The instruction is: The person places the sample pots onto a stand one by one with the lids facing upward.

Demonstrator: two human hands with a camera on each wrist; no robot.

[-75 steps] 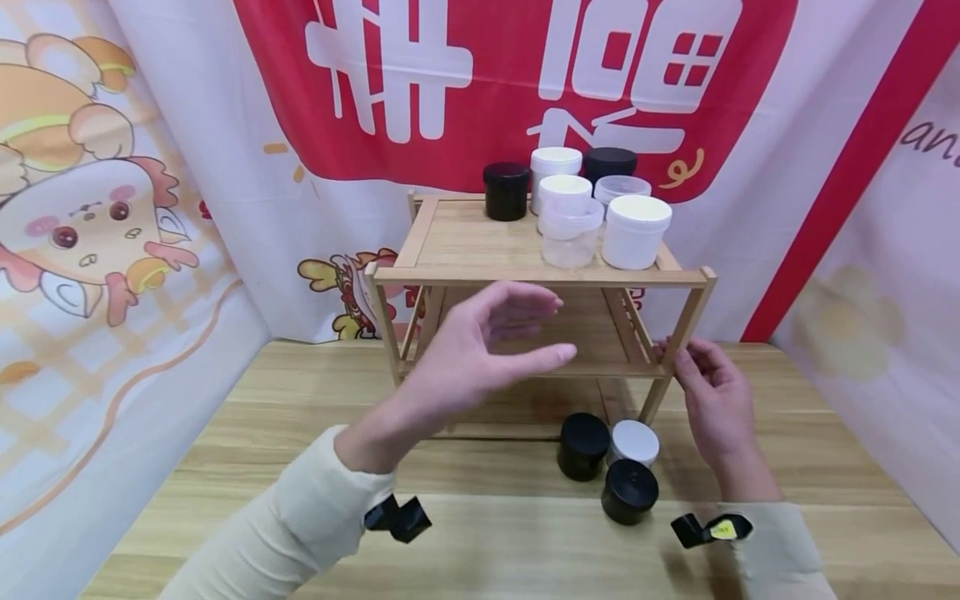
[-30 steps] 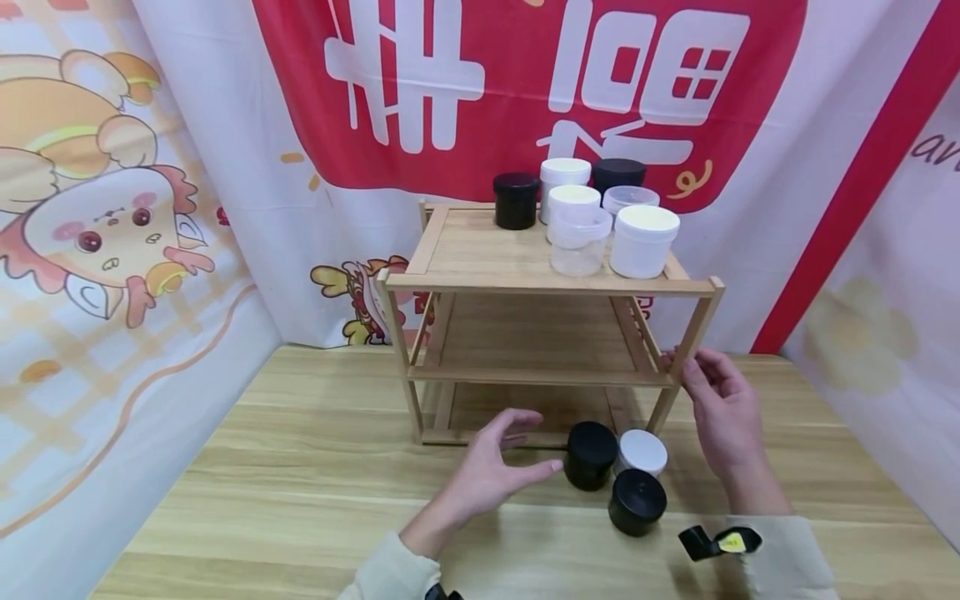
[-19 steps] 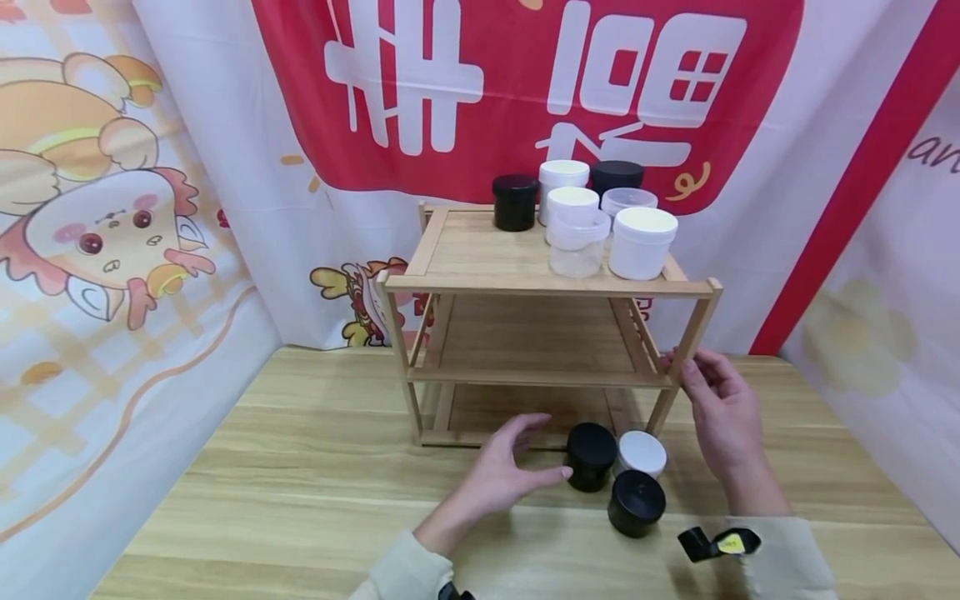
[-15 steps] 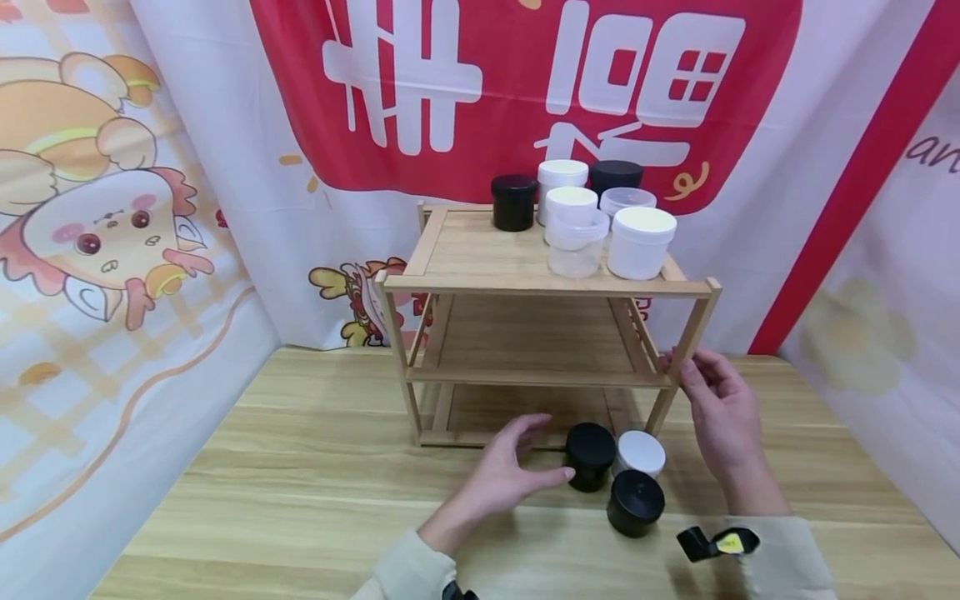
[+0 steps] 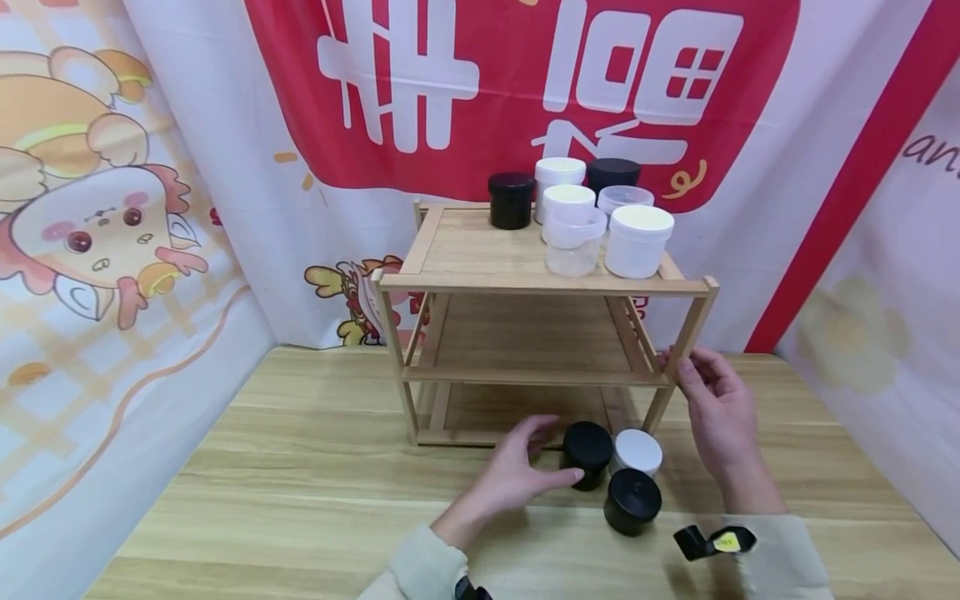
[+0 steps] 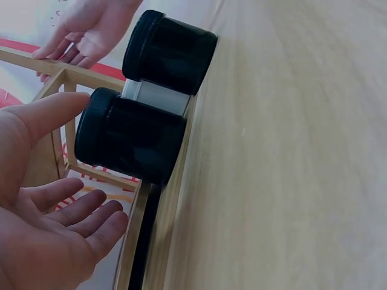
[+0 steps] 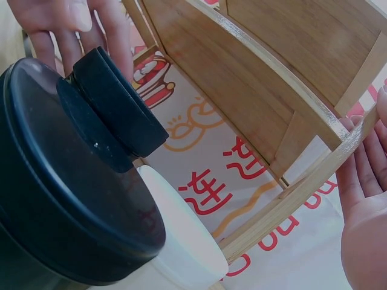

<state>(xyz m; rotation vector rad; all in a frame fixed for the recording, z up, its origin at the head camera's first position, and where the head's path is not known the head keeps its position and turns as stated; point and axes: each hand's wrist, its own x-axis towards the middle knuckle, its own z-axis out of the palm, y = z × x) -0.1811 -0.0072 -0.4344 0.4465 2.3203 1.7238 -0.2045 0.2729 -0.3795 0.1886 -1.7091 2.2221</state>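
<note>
Black jar stood upright, right of lower centre in the head view, before the wooden rack. Left hand, earlier raised at mid-frame, had come down to the jar's left; fingers spread, nothing gripped. Right hand, right of centre, held the rack's right front post, as before. White jar and second black jar close by, unmoved. Left wrist view: thumb tip near the jar at left, fingers apart below; contact unclear. Right wrist view: thumb and fingers about the post, right edge.
</note>
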